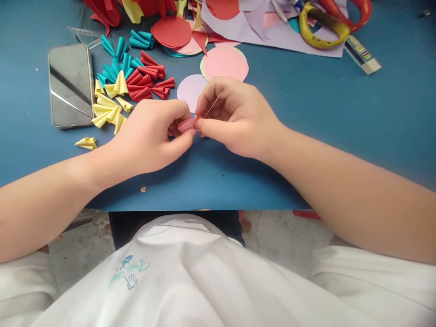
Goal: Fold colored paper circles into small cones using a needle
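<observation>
Just above the front of the table, a small piece of pink paper, curled into a roll, is held between my two hands. My left hand is closed, its thumb and fingers pinching the left part of the roll. The thumb and forefinger of my right hand close on the roll's right end. A thin needle-like stick slants up from that pinch; its lower end is hidden. Behind the hands lie a lilac paper circle and a pink paper circle.
Left of my hands lie small folded paper cones in yellow, red and teal, beside a phone. Red paper circles, lilac scraps, yellow-handled scissors and a glue tube are at the back.
</observation>
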Available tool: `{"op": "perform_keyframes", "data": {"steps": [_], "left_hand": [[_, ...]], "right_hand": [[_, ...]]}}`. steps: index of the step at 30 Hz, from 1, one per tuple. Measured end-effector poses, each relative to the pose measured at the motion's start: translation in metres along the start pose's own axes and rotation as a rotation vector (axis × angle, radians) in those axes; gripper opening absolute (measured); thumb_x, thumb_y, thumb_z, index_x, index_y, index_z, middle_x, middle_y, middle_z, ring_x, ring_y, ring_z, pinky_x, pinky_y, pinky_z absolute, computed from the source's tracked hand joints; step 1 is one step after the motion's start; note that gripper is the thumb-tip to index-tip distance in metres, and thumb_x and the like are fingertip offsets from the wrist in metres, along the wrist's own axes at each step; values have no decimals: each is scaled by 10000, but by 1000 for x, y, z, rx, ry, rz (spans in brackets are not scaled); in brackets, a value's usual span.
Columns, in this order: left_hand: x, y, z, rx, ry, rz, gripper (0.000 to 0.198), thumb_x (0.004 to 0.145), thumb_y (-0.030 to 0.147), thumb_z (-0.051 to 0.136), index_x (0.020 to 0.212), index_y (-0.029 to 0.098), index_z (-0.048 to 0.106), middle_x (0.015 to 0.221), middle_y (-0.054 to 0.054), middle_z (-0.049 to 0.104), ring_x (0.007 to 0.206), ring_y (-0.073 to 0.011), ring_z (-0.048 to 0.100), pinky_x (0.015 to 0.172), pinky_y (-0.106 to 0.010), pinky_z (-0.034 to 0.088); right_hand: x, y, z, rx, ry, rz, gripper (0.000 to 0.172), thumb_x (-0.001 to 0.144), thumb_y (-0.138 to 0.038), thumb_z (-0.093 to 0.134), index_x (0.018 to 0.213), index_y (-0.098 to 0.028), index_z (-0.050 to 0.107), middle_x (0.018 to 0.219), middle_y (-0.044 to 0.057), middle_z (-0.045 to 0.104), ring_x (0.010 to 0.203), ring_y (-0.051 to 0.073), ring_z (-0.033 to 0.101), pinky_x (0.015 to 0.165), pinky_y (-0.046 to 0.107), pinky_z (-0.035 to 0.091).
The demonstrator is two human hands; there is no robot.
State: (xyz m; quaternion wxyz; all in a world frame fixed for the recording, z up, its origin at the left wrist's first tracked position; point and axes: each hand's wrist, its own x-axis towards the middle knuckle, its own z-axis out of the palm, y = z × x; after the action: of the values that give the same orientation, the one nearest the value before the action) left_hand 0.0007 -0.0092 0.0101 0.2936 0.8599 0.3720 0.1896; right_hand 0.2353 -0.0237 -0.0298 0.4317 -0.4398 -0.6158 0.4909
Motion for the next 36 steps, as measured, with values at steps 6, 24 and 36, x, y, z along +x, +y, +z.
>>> {"op": "perform_keyframes", "data": {"steps": [6,24,36], "left_hand": [[1,-1,5,-210,51,-131,153,920,343,763,946,271,631,898,15,764,812,-194,692,774,-348,541],[3,3,5,-314,140,-280,277,973,323,843,844,243,612,853,-2,762,780,-171,684,695,-321,538],[2,4,5,-296,150,-280,301,906,376,854,789,274,597,814,5,722,760,-181,637,704,-362,546]], "right_hand": [[2,1,5,88,27,43,412,798,-57,1075,880,-293,747,855,-37,760,759,184,740,711,336,665],[6,14,7,289,51,42,486,731,-329,1237,939,-361,799,895,-13,862,927,290,837,845,455,781],[1,3,11,312,81,102,439,755,-355,1221,956,-322,832,872,0,846,891,287,837,873,483,763]]}}
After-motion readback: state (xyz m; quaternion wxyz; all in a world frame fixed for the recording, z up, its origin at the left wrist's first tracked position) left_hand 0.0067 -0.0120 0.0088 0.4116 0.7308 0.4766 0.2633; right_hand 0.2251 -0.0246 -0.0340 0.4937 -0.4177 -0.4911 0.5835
